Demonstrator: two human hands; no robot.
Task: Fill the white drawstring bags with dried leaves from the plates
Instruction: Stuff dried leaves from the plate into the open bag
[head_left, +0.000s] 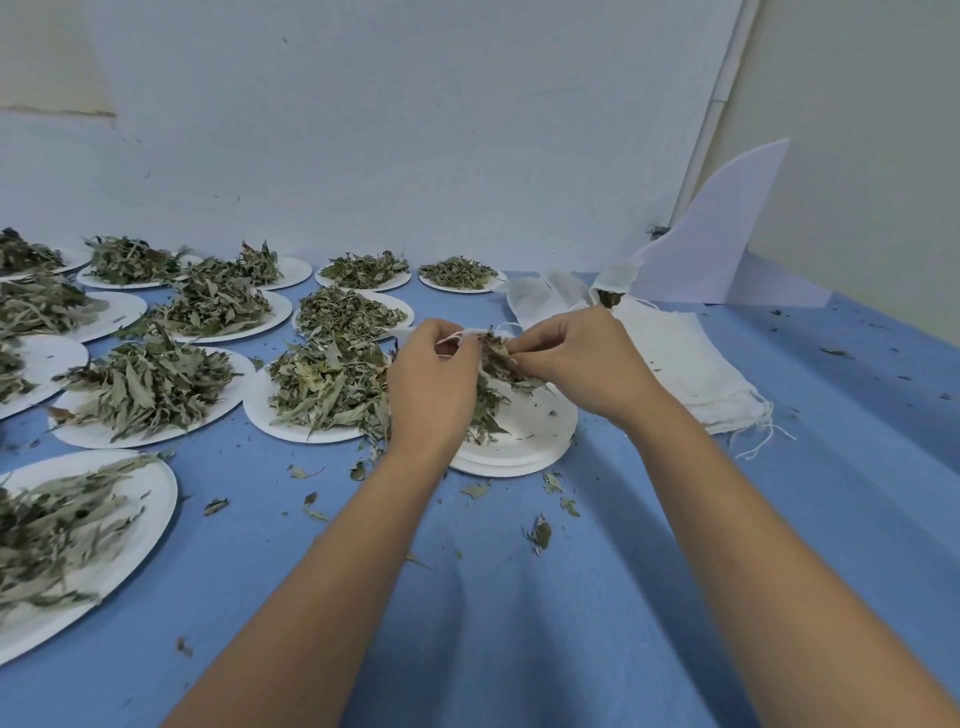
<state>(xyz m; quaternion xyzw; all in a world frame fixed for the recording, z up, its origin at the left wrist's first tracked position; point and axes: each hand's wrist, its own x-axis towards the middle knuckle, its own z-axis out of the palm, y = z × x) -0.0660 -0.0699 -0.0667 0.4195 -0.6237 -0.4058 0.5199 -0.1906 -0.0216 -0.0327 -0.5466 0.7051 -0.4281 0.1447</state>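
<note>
Your left hand (434, 384) pinching a white string (456, 338), your right hand (582, 364) gripping grey-green dried leaves (497, 358), white plates (524, 441) on blue surface (519, 623), pale wall (415, 130).

Bare forearms stretched forward, left hand (434, 384) pinching a white bag (470, 333), right hand (582, 358) pinching dried leaves (498, 359), hands close together

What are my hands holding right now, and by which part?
The left hand grips a white drawstring bag at its mouth, mostly hidden behind the hand. The right hand pinches a clump of dried leaves at its top.
</note>
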